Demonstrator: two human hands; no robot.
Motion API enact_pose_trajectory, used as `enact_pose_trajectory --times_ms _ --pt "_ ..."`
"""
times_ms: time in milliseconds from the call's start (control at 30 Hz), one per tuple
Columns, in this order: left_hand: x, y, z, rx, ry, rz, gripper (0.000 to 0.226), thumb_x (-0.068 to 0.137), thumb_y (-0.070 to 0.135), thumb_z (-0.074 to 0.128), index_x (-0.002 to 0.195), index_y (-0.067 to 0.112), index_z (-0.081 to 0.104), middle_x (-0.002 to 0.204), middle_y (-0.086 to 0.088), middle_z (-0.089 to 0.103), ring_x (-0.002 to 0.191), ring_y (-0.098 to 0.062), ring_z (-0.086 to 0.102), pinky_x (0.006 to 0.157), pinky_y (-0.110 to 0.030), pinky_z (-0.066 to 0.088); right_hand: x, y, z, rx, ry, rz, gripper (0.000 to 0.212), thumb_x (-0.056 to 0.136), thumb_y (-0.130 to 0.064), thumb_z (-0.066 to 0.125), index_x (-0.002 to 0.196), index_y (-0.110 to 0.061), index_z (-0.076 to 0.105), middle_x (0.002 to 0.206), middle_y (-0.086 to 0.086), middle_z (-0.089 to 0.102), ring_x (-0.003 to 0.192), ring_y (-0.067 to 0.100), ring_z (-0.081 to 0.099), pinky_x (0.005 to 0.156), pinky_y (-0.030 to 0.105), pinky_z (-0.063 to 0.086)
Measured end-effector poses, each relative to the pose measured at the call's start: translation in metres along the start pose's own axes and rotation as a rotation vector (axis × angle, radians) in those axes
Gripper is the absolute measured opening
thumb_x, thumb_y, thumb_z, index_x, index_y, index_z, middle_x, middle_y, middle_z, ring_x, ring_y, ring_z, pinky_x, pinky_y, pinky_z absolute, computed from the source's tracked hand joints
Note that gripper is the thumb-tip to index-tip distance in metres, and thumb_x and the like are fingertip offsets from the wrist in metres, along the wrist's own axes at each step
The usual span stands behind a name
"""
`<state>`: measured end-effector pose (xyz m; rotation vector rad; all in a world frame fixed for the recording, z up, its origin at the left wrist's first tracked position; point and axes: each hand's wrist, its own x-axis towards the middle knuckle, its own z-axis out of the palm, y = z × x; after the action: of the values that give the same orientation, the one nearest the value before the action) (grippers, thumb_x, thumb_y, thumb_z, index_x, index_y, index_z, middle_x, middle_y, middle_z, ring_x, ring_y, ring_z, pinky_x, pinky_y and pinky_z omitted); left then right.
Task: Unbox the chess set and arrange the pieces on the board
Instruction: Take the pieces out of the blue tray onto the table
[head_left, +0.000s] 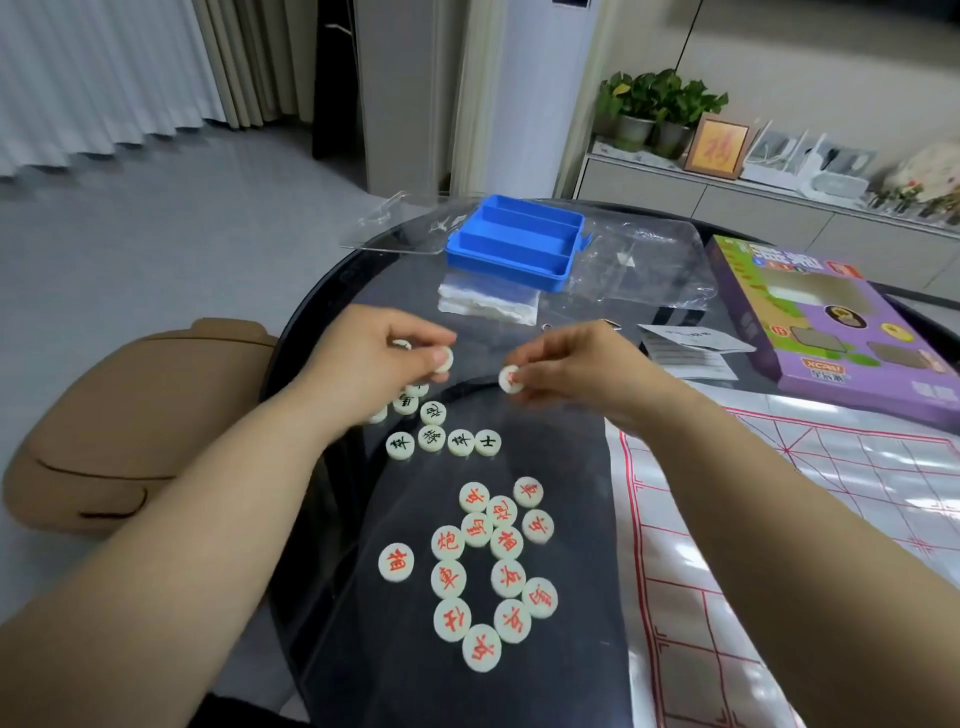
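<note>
Red-lettered pieces are bunched face-up on the dark round surface, towards its near edge, approx btw the two forearms; one red piece sits a bit apart on the left of the bunch. Black-lettered pieces are laid further back; four are lined up in a row, w/ a few more behind them partly hidden by the left wrist.

Left hand is seen w/ fingers curled; a pale disc is pinched btw thumb and fingertips, and a 2nd disc peeks out deeper in the same hand. Right hand is curled too; a red-marked disc is pinched at its fingertips. Whether either disc is clear of the surface can't be told tbh.

The board, a glossy sheet w/ a red grid, is spread flat on the right, partly covered by the right forearm. A purple box is laid at the board's far edge; a folded leaflet is just left of it. At the far side a blue tray w/ long compartments is set open; a small clear bag lies right in front of it, more clear plastic around it.

A tan seat is parked left of the surface; potted plants and a framed picture are seen on a low cabinet in the bg.
</note>
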<state>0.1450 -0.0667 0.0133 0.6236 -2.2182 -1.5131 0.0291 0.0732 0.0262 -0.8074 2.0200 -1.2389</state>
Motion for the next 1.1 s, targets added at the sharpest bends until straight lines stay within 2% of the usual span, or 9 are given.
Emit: enact_pose_trajectory --times_ms 167,333,467,733,800,867,967,1033,1100 --pt "-0.036 -0.020 0.005 -0.041 0.104 0.011 0.025 0.079 0.001 0.063 0.084 0.025 0.063 0.074 0.010 0.064 0.059 0.011 0.059 0.062 -0.002 0.046 -0.024 0.013 0.002 -0.142 -0.020 0.102 0.011 0.080 0.002 0.062 0.073 -0.006 0.066 0.044 -0.009 0.062 0.043 0.001 0.059 0.050 0.011 0.052" --pt "-0.049 -0.018 0.005 -0.024 0.096 0.028 0.024 0.083 -0.003 0.058 0.092 0.018 0.064 0.076 0.013 0.063 0.064 0.014 0.059 0.062 -0.003 0.047 -0.041 0.016 0.010 -0.579 0.052 -0.019 0.017 0.083 -0.007 0.060 0.096 -0.009 0.070 0.077 -0.004 0.059 0.058 0.002 0.049 0.050 0.000 0.037" --pt "-0.070 -0.022 -0.001 0.065 0.097 0.011 0.023 0.082 -0.001 0.058 0.094 0.016 0.068 0.079 0.017 0.063 0.069 0.010 0.061 0.070 -0.002 0.046 -0.052 0.018 0.013 -0.624 0.083 -0.066 0.024 0.087 -0.009 0.054 0.108 -0.011 0.066 0.103 0.002 0.064 0.082 0.005 0.049 0.054 0.008 0.035" --pt "-0.105 -0.027 0.012 0.299 0.070 0.100 0.024 0.085 0.009 0.058 0.106 0.018 0.067 0.095 0.017 0.060 0.086 0.007 0.051 0.071 0.005 0.035 -0.079 0.022 0.032 -0.692 0.081 -0.119 0.032 0.092 -0.008 0.044 0.122 -0.011 0.056 0.125 0.005 0.057 0.111 0.017 0.055 0.086 0.018 0.040" --pt "-0.110 -0.026 0.014 0.350 0.012 0.162 0.030 0.089 0.016 0.052 0.118 0.019 0.059 0.115 0.014 0.053 0.106 0.002 0.047 0.084 0.003 0.030 -0.085 0.023 0.033 -0.678 0.080 -0.114 0.032 0.093 -0.008 0.043 0.122 -0.011 0.056 0.126 0.004 0.055 0.112 0.017 0.054 0.089 0.019 0.041" --pt "-0.116 -0.024 0.018 0.430 -0.138 0.168 0.051 0.090 0.040 0.044 0.137 0.023 0.034 0.134 0.020 0.029 0.127 0.004 0.025 0.103 -0.009 0.018 -0.090 0.026 0.033 -0.656 0.109 -0.123 0.034 0.093 -0.007 0.040 0.124 -0.012 0.054 0.129 0.003 0.052 0.116 0.016 0.051 0.089 0.017 0.038" --pt "-0.118 -0.025 0.028 0.720 -0.275 0.186 0.095 0.061 0.074 0.006 0.144 0.028 -0.003 0.142 0.025 -0.007 0.126 0.010 -0.009 0.106 -0.017 -0.005 -0.095 0.029 0.035 -0.599 0.145 -0.128 0.038 0.094 -0.005 0.036 0.130 -0.012 0.048 0.135 0.004 0.049 0.123 0.016 0.046 0.096 0.019 0.035" --pt "-0.117 -0.025 0.035 0.839 -0.301 0.210 0.095 0.060 0.073 -0.003 0.143 0.027 -0.009 0.149 0.018 -0.011 0.121 0.011 -0.017 0.103 -0.015 -0.014 -0.099 0.031 0.041 -0.580 0.122 -0.126 0.040 0.094 -0.005 0.035 0.132 -0.013 0.045 0.136 0.004 0.049 0.124 0.017 0.046 0.098 0.020 0.035" --pt "-0.117 -0.023 0.039 0.843 -0.339 0.208 0.079 0.078 0.069 0.005 0.143 0.027 -0.007 0.152 0.013 -0.011 0.119 0.011 -0.018 0.102 -0.015 -0.015 -0.105 0.034 0.047 -0.580 0.094 -0.149 0.041 0.093 -0.004 0.037 0.132 -0.014 0.045 0.135 0.003 0.050 0.124 0.017 0.046 0.099 0.021 0.036"
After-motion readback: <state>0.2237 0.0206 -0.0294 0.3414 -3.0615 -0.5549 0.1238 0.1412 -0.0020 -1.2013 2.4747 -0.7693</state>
